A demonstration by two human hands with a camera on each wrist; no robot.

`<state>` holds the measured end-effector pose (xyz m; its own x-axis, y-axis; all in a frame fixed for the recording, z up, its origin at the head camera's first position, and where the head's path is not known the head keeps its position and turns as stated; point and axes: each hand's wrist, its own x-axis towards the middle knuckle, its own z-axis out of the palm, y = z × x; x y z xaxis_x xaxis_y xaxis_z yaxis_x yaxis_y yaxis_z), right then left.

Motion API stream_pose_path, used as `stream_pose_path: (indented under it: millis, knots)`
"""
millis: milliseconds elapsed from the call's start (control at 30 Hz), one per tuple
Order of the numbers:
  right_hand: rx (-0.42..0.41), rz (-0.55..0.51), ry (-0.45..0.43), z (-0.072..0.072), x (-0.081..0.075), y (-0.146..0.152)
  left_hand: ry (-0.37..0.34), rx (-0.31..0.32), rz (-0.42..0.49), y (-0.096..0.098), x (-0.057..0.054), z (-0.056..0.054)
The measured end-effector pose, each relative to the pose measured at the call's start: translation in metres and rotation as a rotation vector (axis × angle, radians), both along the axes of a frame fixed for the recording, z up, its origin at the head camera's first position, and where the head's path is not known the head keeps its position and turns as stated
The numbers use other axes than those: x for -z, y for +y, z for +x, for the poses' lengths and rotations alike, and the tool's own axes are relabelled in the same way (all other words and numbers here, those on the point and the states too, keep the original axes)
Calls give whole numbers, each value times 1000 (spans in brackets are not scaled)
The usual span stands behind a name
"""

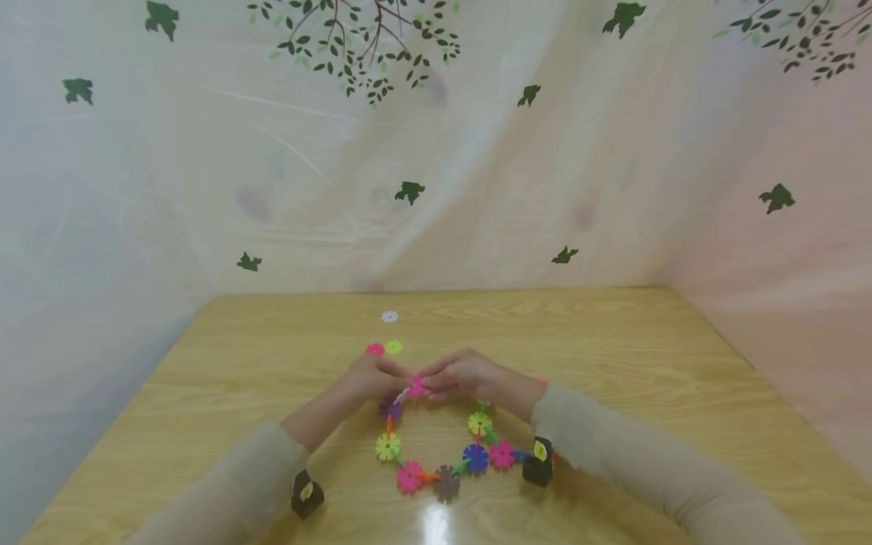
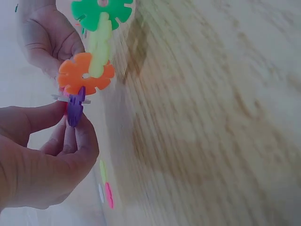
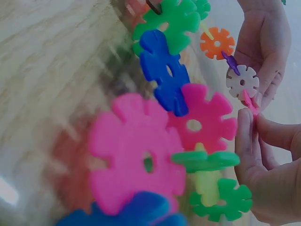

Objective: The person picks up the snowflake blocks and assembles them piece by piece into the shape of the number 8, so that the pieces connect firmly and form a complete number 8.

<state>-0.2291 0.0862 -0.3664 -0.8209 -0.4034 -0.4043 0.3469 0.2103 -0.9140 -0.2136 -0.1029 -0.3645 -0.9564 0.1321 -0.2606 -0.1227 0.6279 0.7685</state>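
Note:
A chain of slotted plastic flower discs in several colours curves across the table below both hands. The left hand pinches the end of the chain at a white disc, which is slotted to a purple disc and then an orange disc. From the other side, the right hand grips a pink disc between thumb and fingers, its edge meeting the white one. The fingertips of both hands come close together there. Yellow and dark blue discs belong to the chain's right side.
Beyond the left hand lie a loose white disc, a yellow disc and a pinkish-red disc. A black wrist device overlaps the chain's right end. A leaf-print curtain hangs behind the wooden table.

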Motion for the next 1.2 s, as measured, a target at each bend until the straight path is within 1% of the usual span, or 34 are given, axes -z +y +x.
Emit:
stream_pose_path:
  millis: [67,167,233,333,433,467,533,567,600,667,700,733,800,833,867,900,967,1067,1100,1167,1200]
  knots:
    - [-36,57,37,-3,-5,-1,-14,-4,45,-3,1,2]
    - [-101,160,137,-12,-15,-4,-9,1,81,-8,3,6]
    - [-139,224,218,-21,-22,-9,-8,4,108,-12,4,8]
    - [-142,284,297,-36,-30,-20,-5,-8,129,-17,5,11]
    - [-135,382,383,-53,-32,-34,-13,-20,151,-19,5,14]
    - [-146,433,428,-60,-30,-38,-16,-24,152,-20,5,16]
    - [-205,526,565,-79,-22,-45,-22,-34,160,-21,4,18]
    - [-244,584,637,-89,-17,-48,-26,-38,163,-21,4,19]
    - [-289,595,741,-105,-3,-50,-30,-40,163,-22,4,20]
    - [-377,683,883,-123,8,-55,-27,-38,173,-23,4,22]
    - [-419,705,931,-127,11,-58,-28,-37,183,-23,4,23]
    - [-453,720,957,-128,12,-60,-28,-33,187,-23,4,23]
    - [-509,737,980,-124,11,-63,-25,-32,188,-23,5,25]
    - [-526,775,948,-112,1,-66,-25,-36,190,-23,6,25]
    - [-534,785,961,-107,0,-66,-25,-42,187,-23,7,26]
    - [-542,787,968,-100,-4,-67,-27,-44,189,-23,7,26]
    - [-542,802,963,-90,-8,-68,-25,-52,188,-23,9,27]
    - [-530,838,972,-85,-9,-69,-27,-60,202,-23,9,26]
    - [-527,840,953,-86,-10,-69,-27,-63,206,-23,9,26]
    - [-523,855,948,-88,-10,-70,-17,-71,197,-23,7,26]
    - [-517,857,960,-92,-8,-70,-11,-73,191,-23,6,26]
